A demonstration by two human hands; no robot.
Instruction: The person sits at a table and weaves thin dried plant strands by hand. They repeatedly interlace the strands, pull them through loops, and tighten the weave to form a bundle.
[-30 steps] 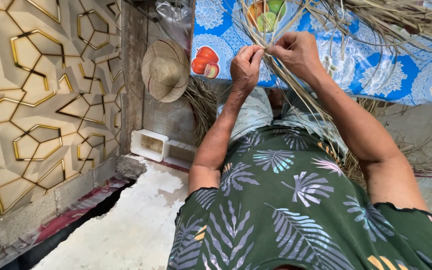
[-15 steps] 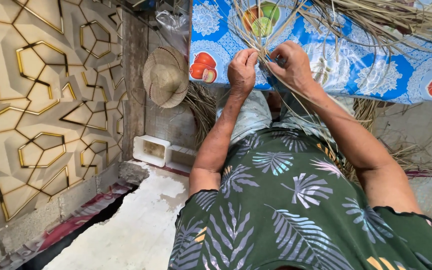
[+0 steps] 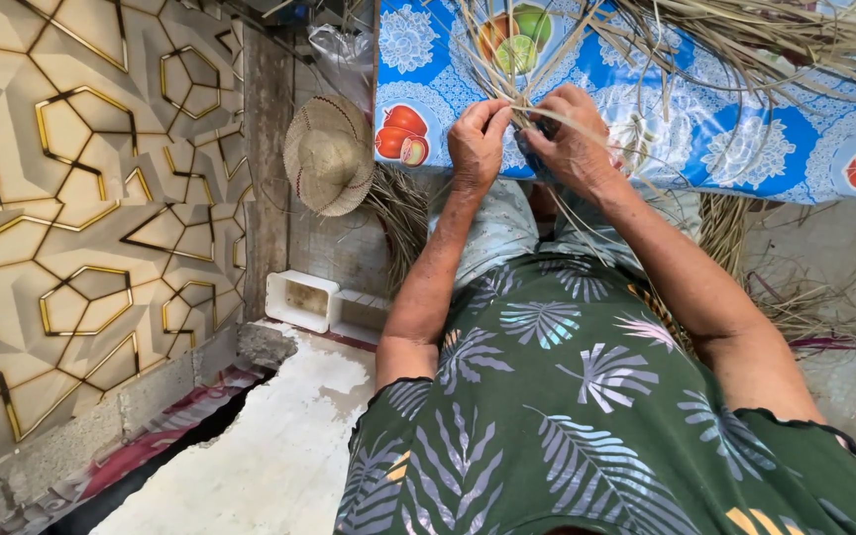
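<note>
Where the blue fruit-printed tablecloth (image 3: 745,149) meets the person's lap, the left hand (image 3: 478,144) and right hand (image 3: 572,149) sit side by side, each closed on dry straw strips (image 3: 537,111) pinched between fingers and thumb. More loose straw (image 3: 795,40) sprawls across the cloth. A woven straw hat (image 3: 327,156) hangs against the wall at left.

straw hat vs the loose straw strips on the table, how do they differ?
The straw hat is a finished, tightly woven round shape; the straw strips are loose, long and tangled. The hat hangs against the wall beside the table; the strips lie on the blue fruit-print tablecloth, some held by the left hand and right hand. Both are the same pale tan.
</note>
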